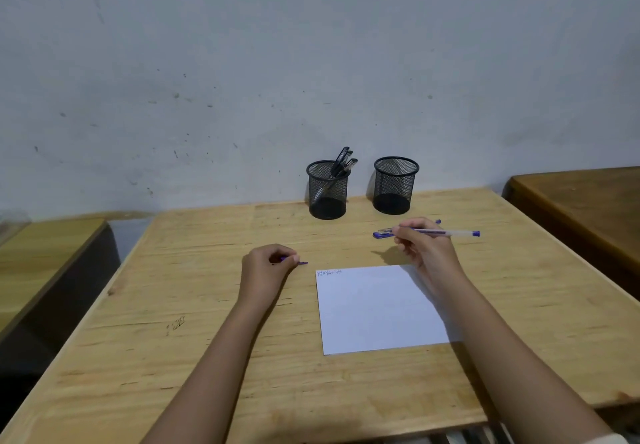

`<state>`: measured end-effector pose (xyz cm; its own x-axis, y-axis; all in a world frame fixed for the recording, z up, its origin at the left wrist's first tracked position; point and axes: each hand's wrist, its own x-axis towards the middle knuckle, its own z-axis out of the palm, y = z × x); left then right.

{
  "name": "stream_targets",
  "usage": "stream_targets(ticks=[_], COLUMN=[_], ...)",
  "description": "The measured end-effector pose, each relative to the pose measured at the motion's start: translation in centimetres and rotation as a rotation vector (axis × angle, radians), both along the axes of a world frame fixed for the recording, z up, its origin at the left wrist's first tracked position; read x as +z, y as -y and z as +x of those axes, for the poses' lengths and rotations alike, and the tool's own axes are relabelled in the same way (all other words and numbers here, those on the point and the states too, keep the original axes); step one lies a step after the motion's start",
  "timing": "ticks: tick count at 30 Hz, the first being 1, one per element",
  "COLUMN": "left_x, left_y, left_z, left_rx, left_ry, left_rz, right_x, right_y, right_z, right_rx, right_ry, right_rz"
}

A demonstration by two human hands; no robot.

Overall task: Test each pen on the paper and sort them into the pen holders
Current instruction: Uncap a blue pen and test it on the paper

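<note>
A white sheet of paper (379,308) lies on the wooden table (207,322), with small scribbles in its top left corner. My right hand (424,249) sits just beyond the paper and pinches a clear pen with blue ends (450,233), which lies level, pointing right. Another blue pen (382,234) rests on the table by my fingers, and a further blue tip shows behind my hand. My left hand (266,267) rests left of the paper, closed on a small blue pen cap (299,262). Two black mesh pen holders stand by the wall: the left holder (328,190) has black pens in it, while the right holder (394,185) looks empty.
A grey scuffed wall rises right behind the holders. A darker wooden table (588,208) stands to the right and a lower wooden bench (41,253) to the left, each across a gap. Small ink marks (176,324) show on the tabletop.
</note>
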<state>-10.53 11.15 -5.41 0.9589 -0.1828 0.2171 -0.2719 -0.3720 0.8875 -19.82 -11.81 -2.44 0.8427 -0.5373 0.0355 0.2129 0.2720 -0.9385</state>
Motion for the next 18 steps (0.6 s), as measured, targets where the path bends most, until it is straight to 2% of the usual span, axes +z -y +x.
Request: stream_targets(ticks=[3,8,11,14,18], left_x=[-0.1,-0.2,0.4,0.9,-0.2], left_y=[0.5,0.8,0.9,0.9,0.5], left_z=[0.3,0.1,-0.5,-2.1,-3.6], left_rx=[0.005,0.013,-0.016,-0.192,-0.525], left_ry=[0.053,0.117,0.209,0.201,0.100], left_rz=[0.084,0.153,0.180,0.175,0.477], right_x=[-0.2,-0.4,-0.3,-0.2,-0.6], right_y=[-0.7,-2.2,-3.3,-4.4,-5.3], right_z=[0.1,1.1,2.1,2.9,3.4], right_rx=[0.035,0.046,0.079,0.057,0.041], right_ry=[-0.016,-0.100,-0.090,-0.070,-0.052], right_rz=[0.039,-0.106,-0.116,-0.107,-0.071])
